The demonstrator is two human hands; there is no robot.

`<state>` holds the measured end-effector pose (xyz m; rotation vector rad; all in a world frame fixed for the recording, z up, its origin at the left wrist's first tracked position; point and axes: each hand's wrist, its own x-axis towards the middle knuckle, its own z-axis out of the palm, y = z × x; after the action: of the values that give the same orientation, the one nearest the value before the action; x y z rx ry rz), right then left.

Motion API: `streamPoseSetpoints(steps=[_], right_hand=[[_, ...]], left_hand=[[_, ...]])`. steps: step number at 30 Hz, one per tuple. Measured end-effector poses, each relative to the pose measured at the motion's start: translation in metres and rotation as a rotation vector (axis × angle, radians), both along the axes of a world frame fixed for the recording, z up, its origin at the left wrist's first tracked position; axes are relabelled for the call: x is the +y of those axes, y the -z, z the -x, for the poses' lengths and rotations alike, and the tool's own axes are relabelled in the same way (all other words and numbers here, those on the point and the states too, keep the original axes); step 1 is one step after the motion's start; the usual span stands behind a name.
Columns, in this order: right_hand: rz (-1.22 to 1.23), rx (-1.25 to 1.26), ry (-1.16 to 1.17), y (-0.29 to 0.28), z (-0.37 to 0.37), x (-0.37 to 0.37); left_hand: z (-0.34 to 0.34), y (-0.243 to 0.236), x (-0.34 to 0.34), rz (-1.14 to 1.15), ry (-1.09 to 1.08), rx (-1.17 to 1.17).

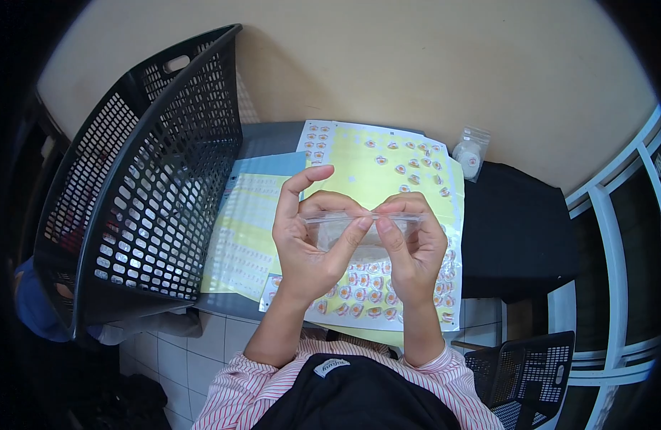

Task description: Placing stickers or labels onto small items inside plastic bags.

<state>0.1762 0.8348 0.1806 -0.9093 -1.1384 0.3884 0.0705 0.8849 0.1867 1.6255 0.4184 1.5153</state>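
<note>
A clear zip bag point(368, 249) hangs between my two hands above the table, with something whitish inside it. My left hand point(305, 247) pinches the bag's top strip between thumb and finger, its index finger raised and curled. Right beside it, my right hand point(419, 247) pinches the same strip, the two thumbs almost touching at the middle. Below lies a yellow and white sheet point(355, 158) covered with small egg-like stickers or pieces, some in rows and some scattered. My hands and the bag hide its middle part.
A tall dark perforated basket point(148, 179) stands on the left. Beside it lie yellow sheets point(237, 247) on a blue sheet point(262, 165). Another filled clear bag point(471, 159) rests by the wall, near a black-covered surface point(520, 229). A second basket point(524, 376) sits low at right.
</note>
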Motion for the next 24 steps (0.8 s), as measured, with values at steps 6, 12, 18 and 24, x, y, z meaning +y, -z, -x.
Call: streamPoseSetpoints(steps=[6, 12, 18, 24], right_hand=[[-0.004, -0.012, 0.011, 0.001, -0.021, -0.008], [-0.025, 0.0, 0.064, 0.004, -0.033, -0.011], [0.009, 0.073, 0.013, 0.006, -0.038, -0.009], [0.017, -0.013, 0.028, 0.008, -0.036, -0.004]], left_hand=[[-0.02, 0.001, -0.009, 0.025, -0.02, -0.025], [-0.036, 0.003, -0.017, 0.044, -0.04, -0.019], [-0.04, 0.004, -0.02, 0.06, -0.081, -0.025], [-0.033, 0.006, -0.019, 0.084, -0.129, -0.027]])
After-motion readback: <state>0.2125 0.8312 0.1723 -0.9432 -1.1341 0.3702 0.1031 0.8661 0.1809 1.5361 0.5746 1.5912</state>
